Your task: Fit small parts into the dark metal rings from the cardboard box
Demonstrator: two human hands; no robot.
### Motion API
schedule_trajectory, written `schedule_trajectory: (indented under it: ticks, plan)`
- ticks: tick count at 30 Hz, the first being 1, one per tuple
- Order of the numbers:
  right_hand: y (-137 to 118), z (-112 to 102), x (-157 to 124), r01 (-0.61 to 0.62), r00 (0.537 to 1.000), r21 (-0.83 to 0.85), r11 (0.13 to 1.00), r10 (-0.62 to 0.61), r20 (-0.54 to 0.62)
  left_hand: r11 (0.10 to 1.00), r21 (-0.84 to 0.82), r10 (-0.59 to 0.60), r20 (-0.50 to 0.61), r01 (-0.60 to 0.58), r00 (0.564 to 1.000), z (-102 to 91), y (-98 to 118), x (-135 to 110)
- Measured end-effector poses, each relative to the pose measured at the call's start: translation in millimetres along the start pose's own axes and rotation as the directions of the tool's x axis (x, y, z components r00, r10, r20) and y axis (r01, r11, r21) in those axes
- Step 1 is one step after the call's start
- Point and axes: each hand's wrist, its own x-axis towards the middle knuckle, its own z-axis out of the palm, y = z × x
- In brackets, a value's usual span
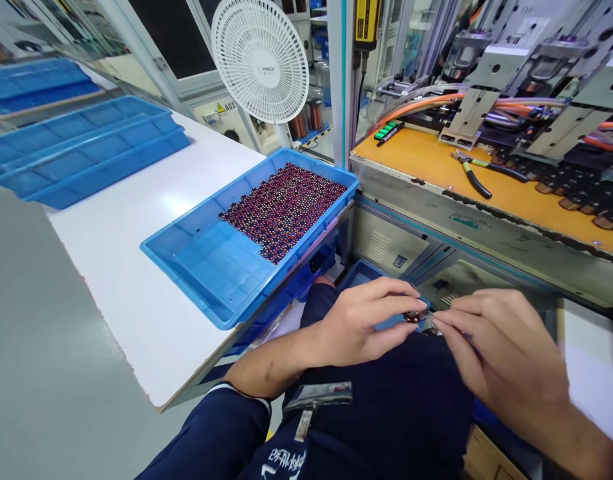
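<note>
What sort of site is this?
Most likely a factory production floor: a blue tray packed with small parts, a machine with orange hoses, and pliers on its orange worktop.

Left hand [364, 321] holding coppery part [412, 317], right hand [504, 340] pinched just beside, blue tray [206, 267]

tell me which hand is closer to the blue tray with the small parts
Left. The left hand is apart from the blue tray, off its right side; the right hand is also to its right but farther away, beyond the left hand.
</note>
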Motion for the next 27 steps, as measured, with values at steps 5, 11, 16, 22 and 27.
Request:
schedule_trajectory:
  ticks: [5, 11, 16, 22, 27]
  plan:
    - [13, -16, -2, -0.014, 0.994, 0.101, 0.995, 0.004, 0.107, 0.942, -0.306, -0.136, 0.038, 0.141, 0.990, -1.3, 1, 3]
    - [-6, -28, 0, 0.014, 1.000, 0.021, 1.000, -0.015, 0.025, 0.952, -0.272, -0.155, -0.018, 0.144, 0.988, 3.0, 1, 2]
    - [-1, -9, -2, 0.134, 0.989, -0.034, 0.990, -0.131, 0.068, 0.934, -0.318, -0.174, -0.017, 0.160, 0.985, 2.6, 5, 2]
    - [3, -13, 1, 0.272, 0.961, -0.012, 0.962, -0.271, 0.052, 0.716, -0.623, -0.342, 0.081, 0.315, 0.936, 4.1, 4, 0]
    - [8, -15, -3, 0.238, 0.967, 0.000, 0.971, -0.237, 0.089, 0.689, -0.649, -0.360, 0.079, 0.322, 0.929, 6.6, 1, -1]
